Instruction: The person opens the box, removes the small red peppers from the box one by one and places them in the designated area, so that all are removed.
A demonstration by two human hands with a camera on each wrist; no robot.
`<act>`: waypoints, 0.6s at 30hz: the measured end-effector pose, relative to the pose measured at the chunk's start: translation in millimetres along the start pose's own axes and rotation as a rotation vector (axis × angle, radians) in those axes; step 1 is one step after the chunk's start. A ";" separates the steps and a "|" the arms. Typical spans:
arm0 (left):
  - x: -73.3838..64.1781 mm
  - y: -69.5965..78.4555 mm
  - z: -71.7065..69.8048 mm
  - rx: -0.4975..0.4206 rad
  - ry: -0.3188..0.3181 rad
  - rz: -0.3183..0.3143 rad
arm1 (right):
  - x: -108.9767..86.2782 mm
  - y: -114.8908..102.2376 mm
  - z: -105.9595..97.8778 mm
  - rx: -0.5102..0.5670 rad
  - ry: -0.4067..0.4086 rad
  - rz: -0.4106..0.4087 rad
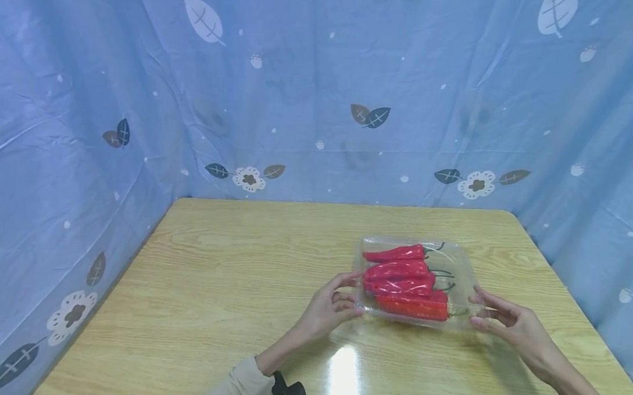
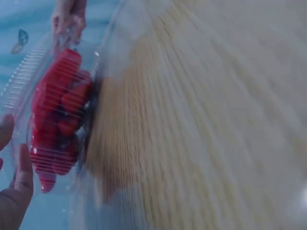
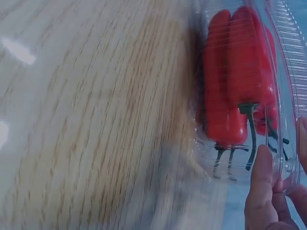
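Note:
A clear plastic container [image 1: 463, 263] with several red peppers [image 1: 400, 273] inside stands right of centre over the wooden table. The peppers lie side by side, their dark green stems [image 3: 250, 134] pointing toward my right hand. My left hand [image 1: 320, 308] grips the container's left end, thumb at the near corner and fingers along the side. At the opposite end, my right hand [image 1: 523, 332] pinches the rim between thumb and fingers. Ribbed clear walls show in both wrist views, with the peppers [image 2: 57, 115] visible through them.
The wood-grain table [image 1: 230, 264] extends to the left of and behind the container. A blue patterned curtain [image 1: 309, 104] hangs along the table's back and sides. Black wrist mounts [image 1: 289, 389] sit by the sleeves [image 1: 244, 384], and a bright glare [image 1: 343, 373] lies on the near tabletop.

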State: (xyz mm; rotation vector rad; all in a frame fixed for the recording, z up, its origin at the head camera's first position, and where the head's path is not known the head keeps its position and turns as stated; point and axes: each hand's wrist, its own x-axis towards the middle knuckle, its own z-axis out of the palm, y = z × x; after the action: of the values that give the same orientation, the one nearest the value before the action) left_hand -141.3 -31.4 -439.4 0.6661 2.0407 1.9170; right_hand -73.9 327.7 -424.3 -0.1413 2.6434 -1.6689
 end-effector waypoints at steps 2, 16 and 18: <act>1.7 -1.0 0.2 0.036 -0.008 0.030 | 0.6 0.6 0.4 0.000 0.006 -0.005; 4.6 -4.5 5.0 0.110 -0.020 0.068 | 2.2 5.0 -0.5 0.001 0.043 -0.011; 4.7 -4.1 6.8 0.076 0.006 0.040 | 2.4 5.1 0.1 0.010 0.048 -0.004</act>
State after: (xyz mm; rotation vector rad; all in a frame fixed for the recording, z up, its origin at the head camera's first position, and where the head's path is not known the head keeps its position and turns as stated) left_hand -142.6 -23.3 -443.6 0.7251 2.1284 1.8738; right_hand -76.6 329.7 -428.8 -0.1081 2.6702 -1.7073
